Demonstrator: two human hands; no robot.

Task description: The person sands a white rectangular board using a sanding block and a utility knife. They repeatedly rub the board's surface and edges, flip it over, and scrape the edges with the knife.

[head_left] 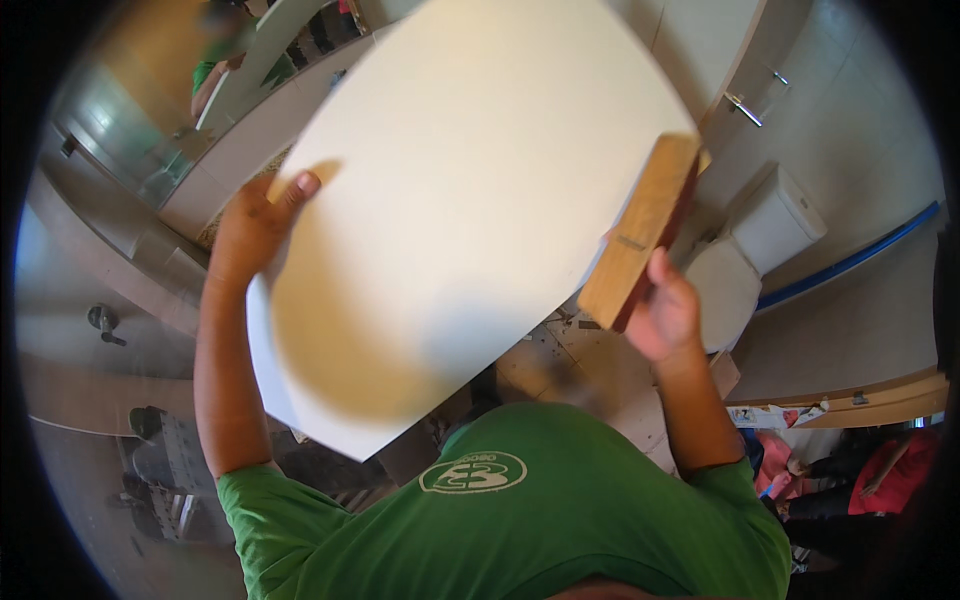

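A large white panel point(470, 180) fills the middle of the head view, tilted up in front of my chest. My left hand point(250, 225) grips its left edge, with the thumb lying over the white face and the other fingers hidden behind. In my right hand point(668, 310) is a wooden sanding block point(640, 235) with a dark reddish layer on its outer side. The block stands slantwise along the panel's right edge. Whether it touches that edge, I cannot tell. Only the thumb and palm of the right hand show well.
A white toilet point(725, 285) stands to the right, beside a long blue pipe point(850, 258). A door handle point(745, 110) is at the upper right. Scraps litter the tiled floor point(525, 370). On the left are a mirror point(130, 110) and a wall tap point(104, 322). Someone in red point(895, 475) is at the lower right.
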